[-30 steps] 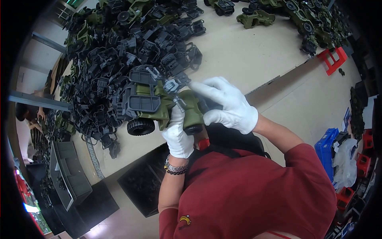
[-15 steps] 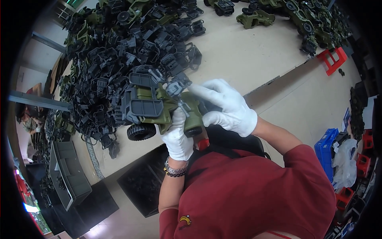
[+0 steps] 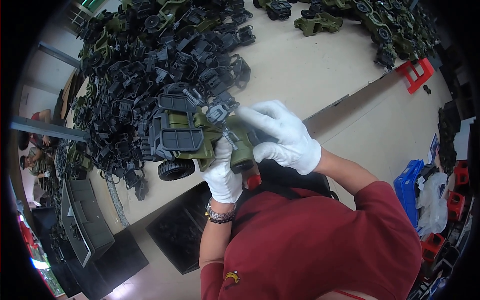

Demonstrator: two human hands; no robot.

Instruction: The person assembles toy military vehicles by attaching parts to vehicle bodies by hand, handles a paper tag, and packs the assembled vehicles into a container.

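Note:
A toy quad bike (image 3: 183,140) with an olive green body, dark grey racks, grey handlebars and black wheels is held up over the table's near edge. My left hand (image 3: 221,175), in a white glove, is closed round its underside just behind the front wheel. The white-gloved right hand (image 3: 287,136) curls about the toy's front end, index finger by the handlebars and thumb low beside the green front. A dark grey part of the front shows between thumb and fingers, mostly hidden by the hand.
Behind the toy, dark grey plastic parts (image 3: 172,65) are heaped on the pale table (image 3: 285,65). Green toy vehicles (image 3: 320,22) lie farther back and right. A red stool (image 3: 419,75), a blue crate (image 3: 407,190) and a grey bin (image 3: 87,220) stand around. Co-workers (image 3: 37,162) are at far left.
Both hands keep nearly the same hold on the toy quad bike, and the view has shifted slightly. At far left the co-workers have moved and show more clearly.

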